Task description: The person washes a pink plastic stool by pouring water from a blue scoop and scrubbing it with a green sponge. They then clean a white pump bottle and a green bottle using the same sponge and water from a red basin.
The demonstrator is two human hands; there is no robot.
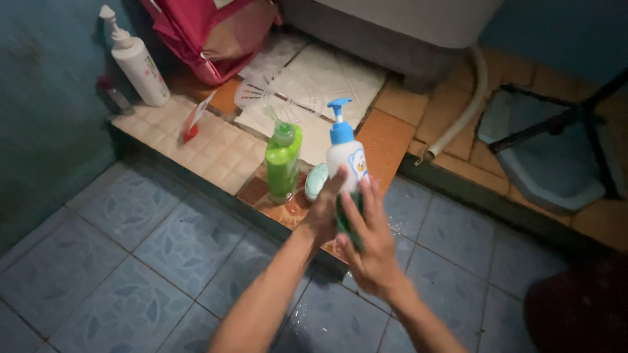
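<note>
— What's that between the palms?

— A green object [345, 222], pressed between both hands just in front of the tiled ledge [216, 157]. I can't make out what kind of thing it is. The left hand [325, 209] has its fingers stretched nearly flat against one side; the right hand [369, 245] spreads its fingers over the other side, lightly curled round it.

— And that bottle right behind?

— A white pump bottle with a blue top [345, 153] stands upright on the ledge, the left fingertips just at its base. I can't tell if they touch it.

— Anything beside it?

— A green bottle [283, 160] to its left, a small pale round case [316, 181] between them. Farther left lies a red-handled brush [194, 121], and a tall white pump bottle [135, 59] stands by the blue wall [46, 117]. A grey hose [461, 114] runs across the orange tiles on the right.
</note>
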